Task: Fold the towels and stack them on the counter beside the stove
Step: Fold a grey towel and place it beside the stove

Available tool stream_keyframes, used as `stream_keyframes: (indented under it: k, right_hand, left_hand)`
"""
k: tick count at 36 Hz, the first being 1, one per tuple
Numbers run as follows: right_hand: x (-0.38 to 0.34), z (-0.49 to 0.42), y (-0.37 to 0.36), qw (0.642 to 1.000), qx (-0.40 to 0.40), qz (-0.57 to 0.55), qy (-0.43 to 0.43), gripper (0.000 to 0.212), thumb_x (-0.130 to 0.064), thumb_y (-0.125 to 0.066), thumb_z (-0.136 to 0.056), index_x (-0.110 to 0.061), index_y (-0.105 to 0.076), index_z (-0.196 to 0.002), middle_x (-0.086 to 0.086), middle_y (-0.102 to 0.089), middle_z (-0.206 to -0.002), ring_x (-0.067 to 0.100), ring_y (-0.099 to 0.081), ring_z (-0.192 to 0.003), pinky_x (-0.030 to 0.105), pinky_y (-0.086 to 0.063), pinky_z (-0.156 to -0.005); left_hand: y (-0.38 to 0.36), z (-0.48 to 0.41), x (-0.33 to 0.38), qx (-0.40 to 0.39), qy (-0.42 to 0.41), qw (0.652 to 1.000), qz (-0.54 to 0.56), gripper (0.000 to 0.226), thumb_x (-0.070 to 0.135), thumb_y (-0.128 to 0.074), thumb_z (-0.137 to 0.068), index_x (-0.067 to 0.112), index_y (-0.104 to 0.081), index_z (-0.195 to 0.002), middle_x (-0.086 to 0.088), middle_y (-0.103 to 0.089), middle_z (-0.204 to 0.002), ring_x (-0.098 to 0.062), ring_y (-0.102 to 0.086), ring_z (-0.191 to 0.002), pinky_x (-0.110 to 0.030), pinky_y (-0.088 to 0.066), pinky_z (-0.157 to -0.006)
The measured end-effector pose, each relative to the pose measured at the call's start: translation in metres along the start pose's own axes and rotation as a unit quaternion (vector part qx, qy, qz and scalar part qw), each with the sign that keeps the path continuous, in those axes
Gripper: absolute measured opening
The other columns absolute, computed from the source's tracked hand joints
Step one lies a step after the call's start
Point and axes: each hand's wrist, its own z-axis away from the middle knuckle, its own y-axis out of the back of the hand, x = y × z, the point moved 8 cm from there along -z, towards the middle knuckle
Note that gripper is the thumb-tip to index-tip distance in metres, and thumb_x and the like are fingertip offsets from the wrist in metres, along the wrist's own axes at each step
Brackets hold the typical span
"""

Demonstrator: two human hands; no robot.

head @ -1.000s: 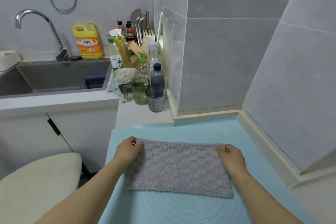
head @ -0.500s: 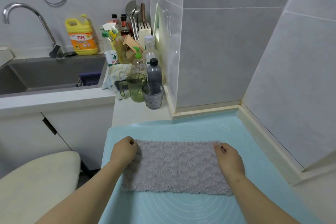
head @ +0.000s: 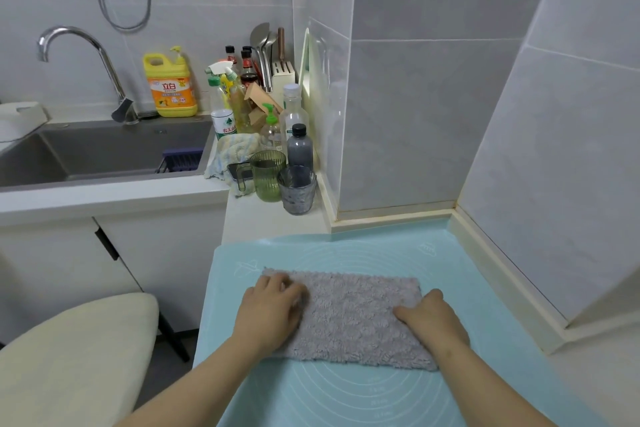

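A grey fluffy towel point(head: 353, 315) lies flat as a folded rectangle on the light blue silicone mat point(head: 346, 399) that covers the counter. My left hand point(head: 273, 308) rests palm down on the towel's left part, its fingers blurred by motion. On the towel's right edge my right hand point(head: 433, 322) lies flat, fingers pointing left across the cloth. Neither hand grips the towel. No other towel lies on the mat.
Behind the mat stand a green cup point(head: 268, 177), a grey cup point(head: 297, 189), several bottles and a crumpled cloth point(head: 232, 152). A sink point(head: 104, 149) is at the back left. A cream padded seat point(head: 69, 357) sits low left. Tiled walls and a raised ledge point(head: 502, 270) bound the right.
Both hands have let go of the towel's far corners and slid inward and toward me onto its surface. The towel itself has stayed in place.
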Motion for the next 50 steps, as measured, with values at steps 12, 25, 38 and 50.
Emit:
stream_keyframes:
  k: [12, 25, 38, 50]
  right_hand:
    - [0.004, 0.005, 0.002, 0.977, -0.074, -0.198, -0.011, 0.022, -0.006, -0.064, -0.082, -0.006, -0.049, -0.066, 0.012, -0.056, -0.072, 0.025, -0.057, -0.069, 0.025, -0.041, -0.055]
    - [-0.073, 0.041, -0.009, 0.897, -0.209, -0.382, 0.071, 0.008, -0.005, -0.049, -0.093, 0.0, -0.055, -0.09, 0.019, -0.061, -0.083, 0.026, -0.059, -0.075, 0.031, -0.048, -0.065]
    - [-0.095, 0.072, -0.056, 0.843, -0.305, -0.44, 0.043, 0.048, 0.005, -0.041, -0.094, -0.004, -0.025, -0.138, 0.016, -0.058, -0.102, 0.027, -0.065, -0.078, 0.032, -0.056, -0.058]
    - [-0.09, 0.061, -0.049, 0.919, -0.185, -0.342, 0.069, 0.021, 0.0, -0.041, -0.09, -0.018, -0.053, -0.094, 0.006, -0.058, -0.084, 0.016, -0.051, -0.061, 0.024, -0.04, -0.053]
  left_hand:
    - [-0.003, 0.009, 0.056, -0.087, -0.09, 0.991, -0.048, 0.035, 0.037, -0.067, -0.08, 0.04, -0.057, -0.114, 0.005, -0.054, -0.1, -0.014, -0.056, -0.089, -0.023, -0.044, -0.065]
    - [0.006, -0.005, 0.051, -0.203, 0.269, 0.72, 0.606, 0.019, 0.022, -0.044, -0.098, 0.014, -0.057, -0.11, -0.006, -0.058, -0.093, -0.017, -0.056, -0.07, -0.026, -0.049, -0.058]
    - [0.012, 0.002, 0.015, -0.158, 0.306, 0.779, 0.524, 0.036, 0.012, -0.063, -0.087, 0.007, -0.048, -0.119, -0.004, -0.051, -0.073, -0.013, -0.045, -0.054, -0.019, -0.035, -0.038]
    - [0.031, 0.01, -0.033, -0.06, 0.235, 0.888, 0.392, 0.058, 0.002, -0.052, -0.089, 0.036, -0.036, -0.133, -0.02, -0.058, -0.115, -0.011, -0.053, -0.063, -0.019, -0.038, -0.05]
